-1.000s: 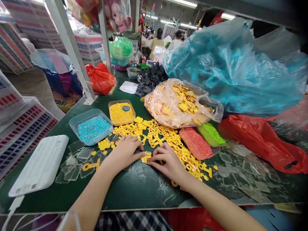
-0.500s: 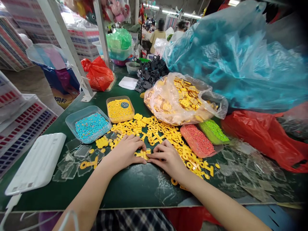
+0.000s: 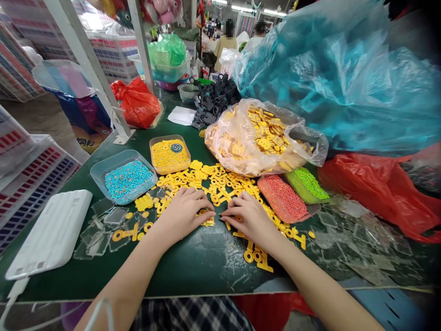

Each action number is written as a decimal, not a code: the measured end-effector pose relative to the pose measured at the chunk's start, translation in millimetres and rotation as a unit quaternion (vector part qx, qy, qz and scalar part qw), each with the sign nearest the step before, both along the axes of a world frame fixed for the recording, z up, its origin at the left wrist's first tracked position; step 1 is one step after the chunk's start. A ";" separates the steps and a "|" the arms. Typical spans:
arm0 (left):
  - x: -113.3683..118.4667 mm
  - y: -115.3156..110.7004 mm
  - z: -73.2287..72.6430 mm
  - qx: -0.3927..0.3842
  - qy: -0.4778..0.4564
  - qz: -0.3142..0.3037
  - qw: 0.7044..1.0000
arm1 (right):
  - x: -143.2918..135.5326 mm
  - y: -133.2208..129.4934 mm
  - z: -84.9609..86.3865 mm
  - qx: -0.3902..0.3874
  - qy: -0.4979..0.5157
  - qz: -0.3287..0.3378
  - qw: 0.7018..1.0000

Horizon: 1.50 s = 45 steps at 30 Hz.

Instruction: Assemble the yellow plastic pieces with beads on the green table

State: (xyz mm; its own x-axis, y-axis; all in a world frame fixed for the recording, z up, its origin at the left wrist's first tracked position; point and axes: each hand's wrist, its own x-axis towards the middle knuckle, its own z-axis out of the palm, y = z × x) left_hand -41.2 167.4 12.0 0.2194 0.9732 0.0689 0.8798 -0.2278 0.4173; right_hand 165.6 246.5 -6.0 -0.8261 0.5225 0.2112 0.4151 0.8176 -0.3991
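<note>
Partly hidden, 1 yellow piece (image 3: 209,222) at the left hand (image 3: 186,213), right hand (image 3: 251,218) near, whether either grip holds anything unclear

Yellow pieces (image 3: 222,177), multicolour-flecked blue beads (image 3: 128,180), red beads (image 3: 282,197), dark-green tabletop (image 3: 191,271), dark-and-white checked cloth (image 3: 193,315)

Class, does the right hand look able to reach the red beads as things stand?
Probably yes: only yellow pieces and a low tray wall lie between the right hand and the red beads.
</note>
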 end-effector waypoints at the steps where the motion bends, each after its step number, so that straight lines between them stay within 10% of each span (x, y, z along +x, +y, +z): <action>1: 4.6 2.5 -0.3 0.012 0.011 0.004 1.000 | 0.3 0.3 -0.9 -0.003 -0.004 -0.005 1.000; 14: 30.7 27.0 -11.5 0.012 0.041 0.007 0.999 | 7.1 5.5 -2.8 -0.046 -0.018 -0.039 0.998; 37: 0.6 -1.3 10.5 -0.009 0.003 -0.072 0.997 | -4.7 -8.1 19.2 0.042 0.018 -0.030 0.998; 41: -14.0 -3.1 10.7 0.023 0.019 -0.021 0.999 | 15.6 7.4 38.0 0.022 0.073 -0.120 0.990; 45: -25.8 -1.6 5.9 0.035 0.040 0.005 0.999 | 68.4 35.8 58.3 0.072 0.076 -0.351 0.931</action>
